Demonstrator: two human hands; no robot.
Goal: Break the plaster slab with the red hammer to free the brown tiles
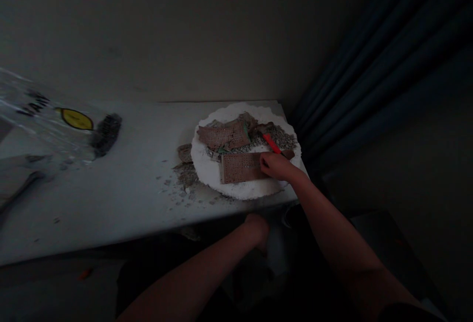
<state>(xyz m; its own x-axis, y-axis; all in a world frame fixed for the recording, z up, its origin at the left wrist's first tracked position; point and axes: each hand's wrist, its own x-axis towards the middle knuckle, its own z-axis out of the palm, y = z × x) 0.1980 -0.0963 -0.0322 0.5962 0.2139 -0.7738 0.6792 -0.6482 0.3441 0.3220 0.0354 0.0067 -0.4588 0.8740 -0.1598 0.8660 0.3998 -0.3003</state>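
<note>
My right hand point(278, 166) rests on a white foam-like slab point(240, 189) at the table's right end. Its fingers are closed round a red-handled tool point(271, 143), beside a brown perforated board point(240, 167). A second brown perforated board point(223, 136) lies farther back on the slab, among grey crumbs and scraps. My left hand point(257, 228) hangs below the table's front edge in shadow. It is turned away, so its fingers stay hidden.
The white table point(121, 199) carries scattered grey debris point(185, 177) left of the slab. A clear plastic bag with a yellow label point(76, 119) and a dark brush-like object point(106, 134) lie at the left. Dark curtains point(369, 90) hang at the right, a wall behind.
</note>
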